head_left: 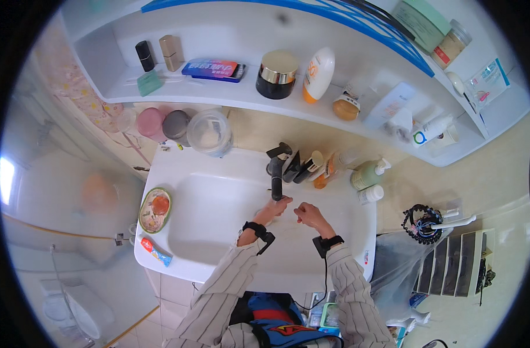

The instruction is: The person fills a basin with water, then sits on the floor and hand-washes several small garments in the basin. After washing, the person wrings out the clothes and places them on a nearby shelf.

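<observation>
Black tap point(278, 173) is standing just beyond my left hand point(274, 210), its spout point(276, 193) ending right at that hand, which is hanging half-curled. Just to its right, my right hand point(312, 215) is hovering in a loose fist; I cannot tell whether either is holding anything. White sink point(198, 203) is spreading beneath both. Working well is, I judge, meaning hands low, wristbands point(256, 228) clear of the spout.

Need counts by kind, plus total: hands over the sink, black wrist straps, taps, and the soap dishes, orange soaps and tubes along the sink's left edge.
Hands: 2 (left hand, right hand)
Wrist straps: 2
Black tap: 1
Soap dish: 1
Orange soap: 1
Tube: 1
Total: 8
</observation>
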Demonstrator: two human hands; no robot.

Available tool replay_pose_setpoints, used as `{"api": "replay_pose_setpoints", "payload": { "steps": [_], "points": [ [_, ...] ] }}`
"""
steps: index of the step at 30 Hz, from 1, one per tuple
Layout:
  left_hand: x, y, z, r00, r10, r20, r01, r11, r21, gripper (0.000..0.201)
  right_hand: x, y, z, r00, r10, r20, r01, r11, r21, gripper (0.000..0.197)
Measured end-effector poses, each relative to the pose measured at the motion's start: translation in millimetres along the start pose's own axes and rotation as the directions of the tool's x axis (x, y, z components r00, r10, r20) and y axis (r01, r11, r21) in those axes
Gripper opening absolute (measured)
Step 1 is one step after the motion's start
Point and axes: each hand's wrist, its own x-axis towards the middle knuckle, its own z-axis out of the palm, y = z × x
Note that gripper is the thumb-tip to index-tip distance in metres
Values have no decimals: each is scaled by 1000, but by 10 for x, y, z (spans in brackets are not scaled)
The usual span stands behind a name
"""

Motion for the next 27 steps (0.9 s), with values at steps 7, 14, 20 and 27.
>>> {"api": "replay_pose_setpoints", "payload": {
  "steps": [7,14,20,27],
  "points": [
    [63,-35,-141,997,11,79,12,957,-291,27,-160,117,-119,998,63,25,-65,996,59,28],
    [202,-166,-21,874,484,-38,-383,735,560,30,-132,48,-95,999,26,42,-26,1000,5,28],
    [-36,-310,-104,830,543,-125,-312,639,703,22,-54,-152,110,986,-144,81,139,988,71,23],
    [-475,-595,-604,844,352,-404,-71,822,566,22,237,-658,539,900,-335,280,288,937,197,17]
  ]
}}
